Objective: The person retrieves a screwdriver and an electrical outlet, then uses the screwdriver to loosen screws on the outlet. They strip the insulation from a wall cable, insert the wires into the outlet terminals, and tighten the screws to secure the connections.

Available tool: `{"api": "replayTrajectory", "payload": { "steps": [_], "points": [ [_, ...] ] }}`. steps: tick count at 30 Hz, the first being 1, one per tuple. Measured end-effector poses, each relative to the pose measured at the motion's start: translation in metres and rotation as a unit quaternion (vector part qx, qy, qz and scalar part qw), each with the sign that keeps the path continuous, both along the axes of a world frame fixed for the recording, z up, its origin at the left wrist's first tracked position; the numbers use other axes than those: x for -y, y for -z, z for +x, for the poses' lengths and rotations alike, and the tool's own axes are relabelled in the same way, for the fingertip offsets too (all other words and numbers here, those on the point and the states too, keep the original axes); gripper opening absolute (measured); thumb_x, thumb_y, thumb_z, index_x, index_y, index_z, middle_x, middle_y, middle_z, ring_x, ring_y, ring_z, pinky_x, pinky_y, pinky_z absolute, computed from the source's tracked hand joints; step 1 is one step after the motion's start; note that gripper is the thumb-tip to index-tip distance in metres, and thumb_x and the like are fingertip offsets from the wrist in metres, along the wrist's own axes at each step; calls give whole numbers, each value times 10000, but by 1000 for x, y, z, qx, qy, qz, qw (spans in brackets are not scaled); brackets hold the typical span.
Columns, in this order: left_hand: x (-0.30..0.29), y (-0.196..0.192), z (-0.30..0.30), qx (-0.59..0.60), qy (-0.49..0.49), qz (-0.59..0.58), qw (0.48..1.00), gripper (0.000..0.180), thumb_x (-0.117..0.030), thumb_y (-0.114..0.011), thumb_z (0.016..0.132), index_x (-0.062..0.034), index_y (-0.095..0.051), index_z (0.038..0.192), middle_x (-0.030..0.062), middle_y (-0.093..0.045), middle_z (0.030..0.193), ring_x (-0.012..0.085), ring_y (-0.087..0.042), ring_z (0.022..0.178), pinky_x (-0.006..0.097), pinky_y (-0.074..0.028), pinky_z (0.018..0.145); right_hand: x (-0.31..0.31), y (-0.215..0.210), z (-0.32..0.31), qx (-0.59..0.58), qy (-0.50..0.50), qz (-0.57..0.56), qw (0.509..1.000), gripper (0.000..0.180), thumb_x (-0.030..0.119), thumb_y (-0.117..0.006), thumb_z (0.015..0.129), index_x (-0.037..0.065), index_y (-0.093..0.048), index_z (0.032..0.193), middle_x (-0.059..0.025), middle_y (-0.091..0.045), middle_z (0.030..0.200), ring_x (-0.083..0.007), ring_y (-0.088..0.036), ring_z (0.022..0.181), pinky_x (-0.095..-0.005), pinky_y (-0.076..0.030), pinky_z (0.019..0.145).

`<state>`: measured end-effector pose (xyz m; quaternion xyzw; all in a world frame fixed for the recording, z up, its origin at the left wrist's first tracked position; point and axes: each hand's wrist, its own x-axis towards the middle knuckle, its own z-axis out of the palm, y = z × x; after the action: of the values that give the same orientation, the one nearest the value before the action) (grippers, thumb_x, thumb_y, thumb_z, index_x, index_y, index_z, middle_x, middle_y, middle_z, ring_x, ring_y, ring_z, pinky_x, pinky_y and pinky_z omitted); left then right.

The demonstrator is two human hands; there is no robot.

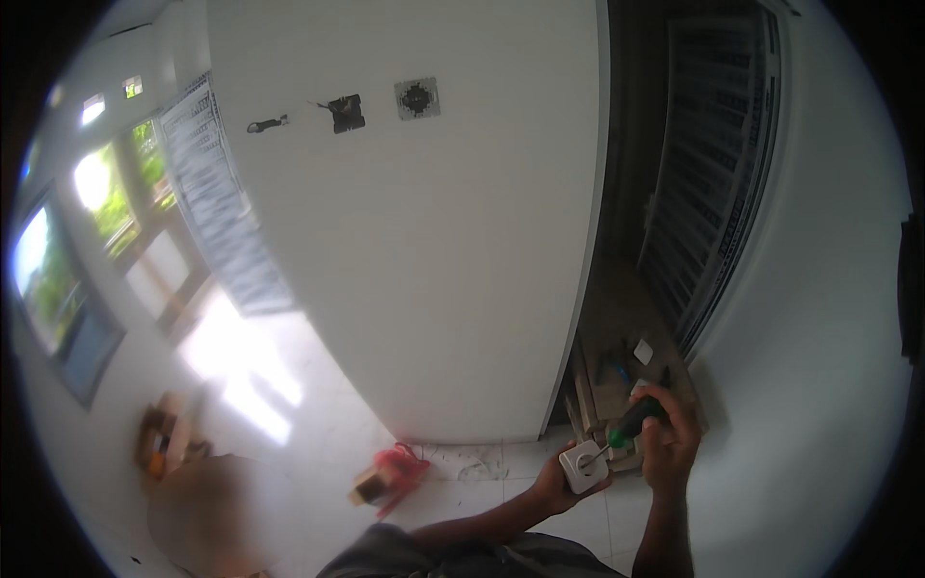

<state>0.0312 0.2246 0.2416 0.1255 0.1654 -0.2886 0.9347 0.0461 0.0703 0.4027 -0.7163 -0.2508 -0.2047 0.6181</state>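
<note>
The right hand (672, 438) is curled round the dark handle of a screwdriver (634, 424), whose tip is at the face of a white socket (585, 472) held by its edges in the left hand (554, 486). The socket looks light, hard and a bit slick, and might crack if dropped, so its sides seem best to hold. Past the hands are a white wall (434, 260) and a red bundle (400, 467) on the floor (332, 467).

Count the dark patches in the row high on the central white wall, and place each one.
3: a small irregular patch at left, a squarish patch with wires in the middle, and a grey-framed square patch at right.
</note>
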Motion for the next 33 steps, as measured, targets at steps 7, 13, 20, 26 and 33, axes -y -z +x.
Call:
{"api": "replayTrajectory", "payload": {
  "steps": [7, 13, 20, 26, 33],
  "points": [
    [-2, 1, 10, 10, 8, 11, 1000, 472, -496, -358, 1115, -115, -557, 1309, 164, -620, 1265, 387, -620, 1172, 563, -539, 1040, 0, -1, 4, 45, 80, -91, 992, 336, 78, -570, 953, -32, -663, 1257, -182, -669, 1234, -244, -656, 1106, -345, -519, 952],
    [-1, -3, 8, 8, 2, 25, 1000, 485, -492, -333, 1119, -102, -546, 1313, 172, -610, 1261, 381, -619, 1191, 539, -555, 1023, -6, 2, 7, 23, 2, 20, 1000, 367, 19, -659, 898, -18, -665, 1263, -149, -690, 1180, -229, -657, 1075, -373, -516, 986],
    [-1, -6, 9, -13, -6, 37, 999, 516, -498, -328, 1121, -88, -531, 1361, 179, -583, 1322, 391, -594, 1244, 562, -535, 1061, 0, -1, 6, 12, 40, -4, 999, 358, 31, -681, 874, -6, -685, 1231, -151, -648, 1155, -237, -643, 1065, -367, -510, 956],
    [0, 2, 10, 3, -7, 31, 999, 480, -491, -341, 1120, -103, -541, 1321, 172, -590, 1288, 368, -614, 1207, 543, -557, 1029, 10, 13, 10, 60, 67, -70, 994, 384, 29, -655, 882, -25, -671, 1263, -162, -650, 1191, -243, -638, 1105, -362, -510, 961],
    [1, 6, 12, -18, -11, 34, 999, 514, -492, -336, 1118, -86, -521, 1374, 196, -570, 1330, 402, -584, 1254, 569, -525, 1078, 5, 12, 13, 5, -13, 48, 999, 363, 24, -655, 880, -13, -694, 1239, -166, -652, 1213, -253, -630, 1146, -371, -509, 978]
  ]
}}
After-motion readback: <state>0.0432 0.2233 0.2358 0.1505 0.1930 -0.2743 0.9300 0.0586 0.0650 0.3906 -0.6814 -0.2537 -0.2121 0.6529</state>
